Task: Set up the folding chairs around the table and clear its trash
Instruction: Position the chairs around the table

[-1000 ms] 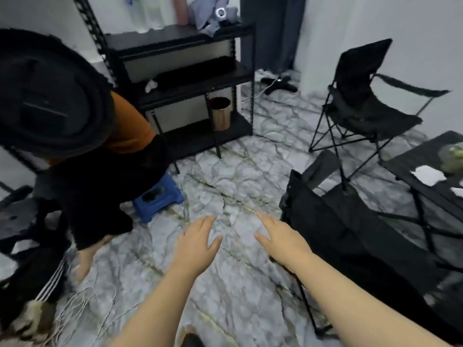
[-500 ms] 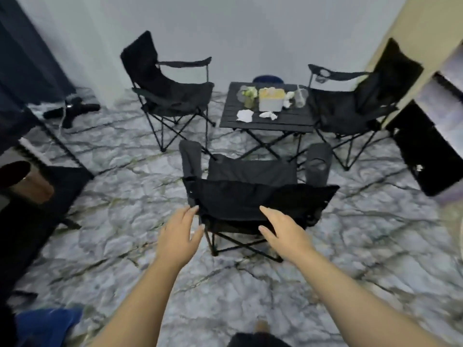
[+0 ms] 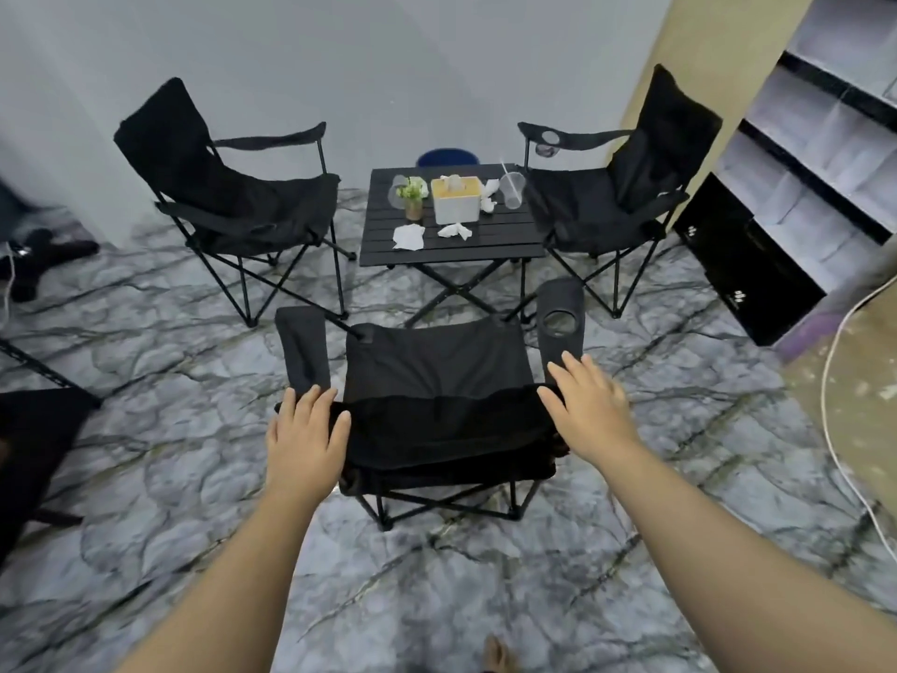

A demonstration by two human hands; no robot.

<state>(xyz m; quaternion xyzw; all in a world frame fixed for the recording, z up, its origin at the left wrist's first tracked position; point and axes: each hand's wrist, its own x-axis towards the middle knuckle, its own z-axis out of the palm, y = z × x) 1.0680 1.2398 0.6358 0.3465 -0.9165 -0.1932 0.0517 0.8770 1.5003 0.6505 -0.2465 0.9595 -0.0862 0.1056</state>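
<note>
As both hands hover spread-fingered at the near chair [image 3: 437, 381] back | left hand [image 3: 306, 442], right hand [image 3: 589, 410] hold nothing | chair likely light, fabric slack, frame stiff | grip back-top corners.

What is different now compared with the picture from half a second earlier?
Both hands went forward to the near chair: the left hand and right hand now lie open at its backrest corners, gripping nothing. The table, its tissues and the other chairs stayed put.
</note>
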